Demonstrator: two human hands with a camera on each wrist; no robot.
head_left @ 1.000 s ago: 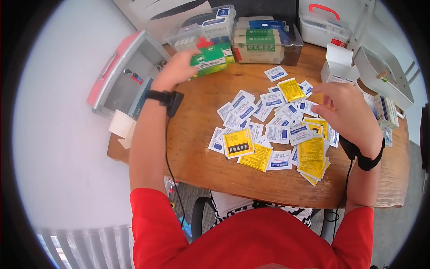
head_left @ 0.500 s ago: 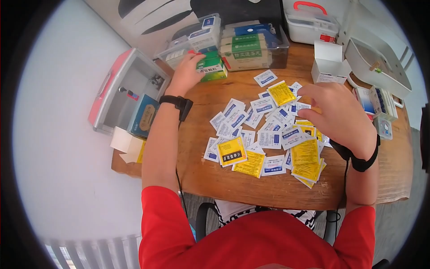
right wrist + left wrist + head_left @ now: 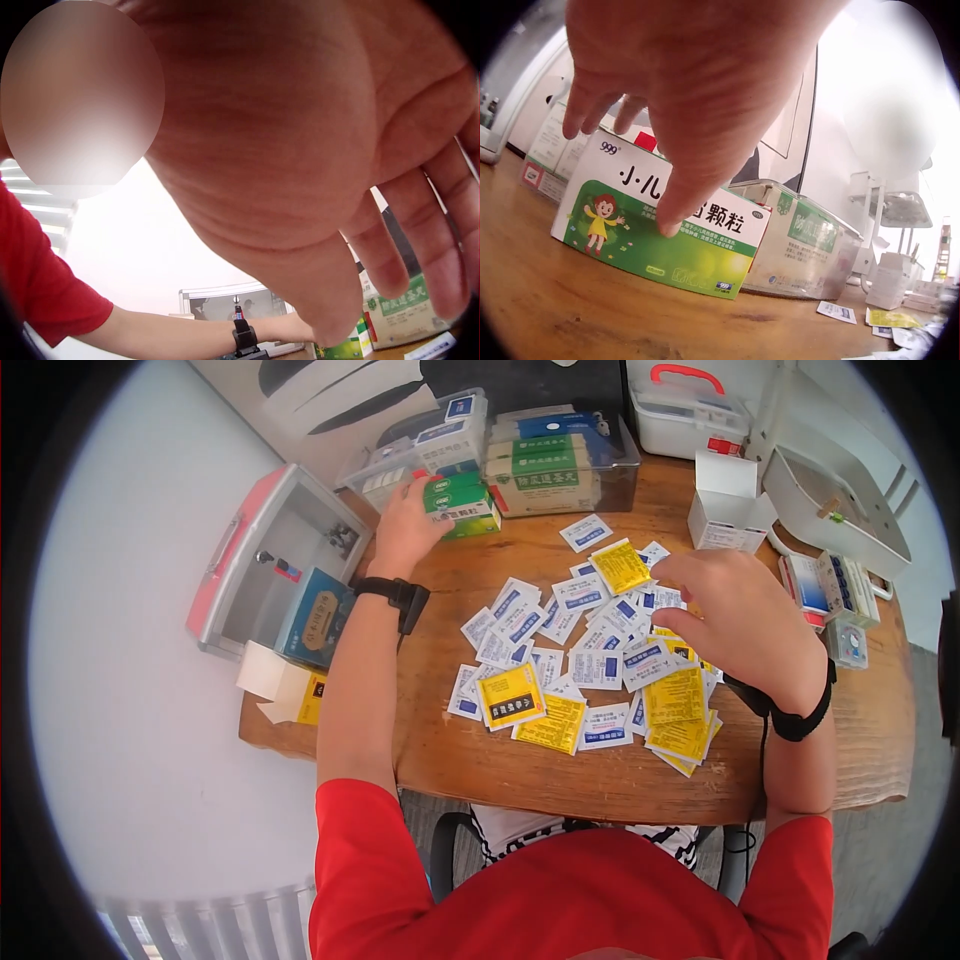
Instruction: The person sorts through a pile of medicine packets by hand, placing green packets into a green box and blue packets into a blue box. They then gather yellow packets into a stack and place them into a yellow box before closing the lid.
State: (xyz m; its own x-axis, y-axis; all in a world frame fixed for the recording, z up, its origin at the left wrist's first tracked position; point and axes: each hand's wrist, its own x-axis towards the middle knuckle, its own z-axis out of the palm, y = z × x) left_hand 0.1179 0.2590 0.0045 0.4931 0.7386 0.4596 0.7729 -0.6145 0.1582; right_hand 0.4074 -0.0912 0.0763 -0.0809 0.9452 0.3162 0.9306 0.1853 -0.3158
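Note:
At the back left of the table in the head view, the left hand [image 3: 408,532] grips a green and white box [image 3: 475,520]. In the left wrist view its thumb lies on the front of that box [image 3: 615,247], the other fingers reaching over behind the top edge. Above the right side of a pile of white-and-blue sachets [image 3: 597,668] and yellow sachets [image 3: 676,696] hovers the right hand [image 3: 745,600], fingers loosely bent and holding nothing. One yellow sachet [image 3: 620,566] lies just left of its fingertips.
Clear bins of medicine boxes [image 3: 625,490] stand behind the green box. An opened white carton [image 3: 728,520], a white tray [image 3: 850,525] and small boxes [image 3: 845,585] are at the right. A red-edged case [image 3: 235,560] and an opened yellow-and-white carton [image 3: 275,680] stand left.
The head view has shifted. The green box, tilted under the left hand a second ago, now stands straighter beside the bins, still gripped. The right hand has stayed over the sachets.

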